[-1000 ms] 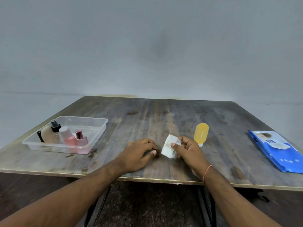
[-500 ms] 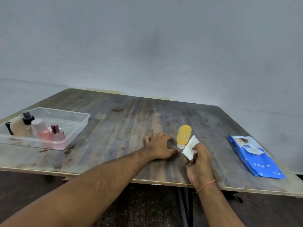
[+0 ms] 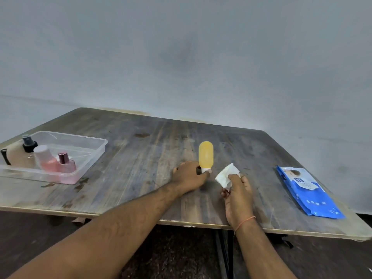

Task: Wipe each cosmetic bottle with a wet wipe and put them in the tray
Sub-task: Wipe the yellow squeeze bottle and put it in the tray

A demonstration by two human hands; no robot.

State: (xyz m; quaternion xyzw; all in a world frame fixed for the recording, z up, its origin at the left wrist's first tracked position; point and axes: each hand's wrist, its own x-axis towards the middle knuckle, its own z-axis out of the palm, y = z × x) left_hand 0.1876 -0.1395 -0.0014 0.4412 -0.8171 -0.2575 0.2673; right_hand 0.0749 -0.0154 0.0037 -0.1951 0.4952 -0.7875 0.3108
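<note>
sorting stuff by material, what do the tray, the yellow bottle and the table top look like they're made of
Tray: clear, glossy plastic, since the bottles inside show through its wall. Yellow bottle: probably soft matte translucent plastic or silicone, glowing evenly, with a white cap. Table top: worn wood or wood-look laminate, with streaky grain and dark stains; which one is unclear.

Left hand [image 3: 189,177], forearm extended diagonally across the near table edge, lies palm down with fingertips gripping a yellow bottle's [image 3: 206,155] white cap end. Right hand [image 3: 238,195], wrist wearing an orange thread, pinches a folded wet wipe [image 3: 225,175].
</note>
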